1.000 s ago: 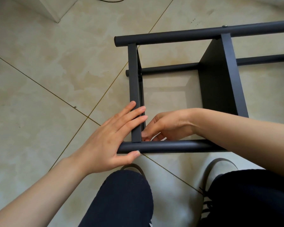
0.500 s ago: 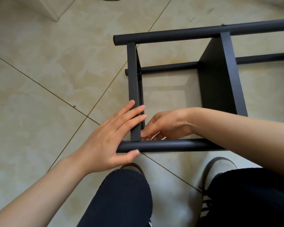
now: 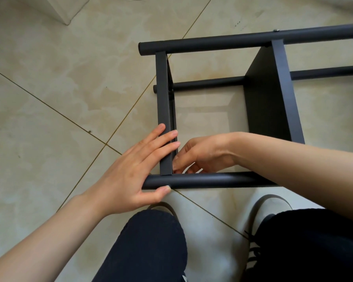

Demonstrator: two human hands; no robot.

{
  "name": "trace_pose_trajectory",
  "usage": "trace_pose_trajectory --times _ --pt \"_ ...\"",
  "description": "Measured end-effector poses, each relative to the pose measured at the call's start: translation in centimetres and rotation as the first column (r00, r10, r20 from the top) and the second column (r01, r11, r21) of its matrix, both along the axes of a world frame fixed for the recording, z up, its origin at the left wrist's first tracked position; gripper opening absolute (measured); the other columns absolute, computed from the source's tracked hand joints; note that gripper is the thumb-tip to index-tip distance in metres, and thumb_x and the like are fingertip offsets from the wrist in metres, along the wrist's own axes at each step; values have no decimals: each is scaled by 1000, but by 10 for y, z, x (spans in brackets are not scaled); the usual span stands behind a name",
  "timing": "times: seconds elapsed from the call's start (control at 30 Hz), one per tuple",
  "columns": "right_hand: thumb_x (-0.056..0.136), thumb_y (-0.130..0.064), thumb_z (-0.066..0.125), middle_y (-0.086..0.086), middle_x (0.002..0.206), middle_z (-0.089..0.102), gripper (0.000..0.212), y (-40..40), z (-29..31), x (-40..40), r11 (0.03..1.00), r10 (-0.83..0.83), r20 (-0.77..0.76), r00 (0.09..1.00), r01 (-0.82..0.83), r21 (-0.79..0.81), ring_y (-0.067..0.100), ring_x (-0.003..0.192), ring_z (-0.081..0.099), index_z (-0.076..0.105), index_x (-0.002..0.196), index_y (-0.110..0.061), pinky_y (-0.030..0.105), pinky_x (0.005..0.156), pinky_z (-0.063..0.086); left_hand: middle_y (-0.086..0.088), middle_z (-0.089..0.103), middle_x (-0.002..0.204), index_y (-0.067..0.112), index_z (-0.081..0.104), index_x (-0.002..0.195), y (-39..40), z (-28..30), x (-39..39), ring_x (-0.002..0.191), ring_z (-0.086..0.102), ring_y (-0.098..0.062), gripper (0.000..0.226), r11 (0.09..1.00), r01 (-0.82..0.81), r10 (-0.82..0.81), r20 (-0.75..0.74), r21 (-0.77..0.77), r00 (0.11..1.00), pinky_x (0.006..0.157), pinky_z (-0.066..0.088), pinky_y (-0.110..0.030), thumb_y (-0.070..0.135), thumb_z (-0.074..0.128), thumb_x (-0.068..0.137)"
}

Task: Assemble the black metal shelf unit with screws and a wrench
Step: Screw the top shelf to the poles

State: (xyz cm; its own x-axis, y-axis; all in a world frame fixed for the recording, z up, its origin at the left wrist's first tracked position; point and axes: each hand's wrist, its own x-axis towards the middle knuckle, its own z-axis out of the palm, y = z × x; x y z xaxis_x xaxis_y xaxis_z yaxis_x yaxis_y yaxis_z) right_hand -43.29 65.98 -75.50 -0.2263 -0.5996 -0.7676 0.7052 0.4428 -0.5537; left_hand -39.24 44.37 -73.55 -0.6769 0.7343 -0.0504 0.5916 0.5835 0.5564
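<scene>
Because the joint needs steadying, we lay our left hand flat, fingers straight, over the near tube and end panel, thumb under a screw head. Our right hand curls its fingers inside the corner; we cannot tell what that grip pinches. Beyond, the black shelf unit lies sideways on the tiled floor.

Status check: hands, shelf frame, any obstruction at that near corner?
Left hand flat on end panel, thumb under near tube. Right hand working inside corner; grip unclear. Nothing blocking.
</scene>
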Motion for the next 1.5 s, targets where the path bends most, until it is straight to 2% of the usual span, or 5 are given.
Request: trace_pose_trajectory --times 0.47,0.73,0.97,1.27,1.5 --pt "91 -17 64 6 88 68 10 -4 -2 4 999 -11 -23 1000 12 43 20 83 62 70 89 -10 32 82 51 6 21 167 16 35 155 -1 -2 0 157 9 -19 76 1000 -9 9 -1 2 1000 124 18 -30 46 59 89" --pt "91 -17 65 5 85 67 10 1 2 0 1000 -9 -5 1000 9 4 17 77 61 71 90 -10 33 82 50 6 20 167 18 34 155 -1 -3 0 157 9 -20 76 1000 -2 2 2 6 1000 122 25 -42 48 58 90" --pt "89 -12 63 4 82 68 8 -6 0 4 999 -30 -32 999 31 18 18 78 61 70 85 -10 31 79 51 5 22 167 15 36 155 -1 -2 0 157 9 -19 76 1000 -5 5 0 2 1000 124 19 -30 47 59 89" --pt "93 -13 61 9 90 64 8 -1 5 1 1000 -12 -29 1000 12 7 23 87 56 67 94 -7 37 86 48 5 21 167 16 35 155 -1 -3 0 157 9 -19 76 1000 -6 6 3 10 1000 124 18 -29 46 59 89" --pt "90 -9 60 8 85 64 9 -8 2 7 999 -51 -37 998 51 6 21 82 58 67 84 -10 34 82 48 4 23 167 15 36 154 -1 -2 0 157 9 -19 76 1000 -8 8 7 6 1000 124 18 -27 47 59 89"
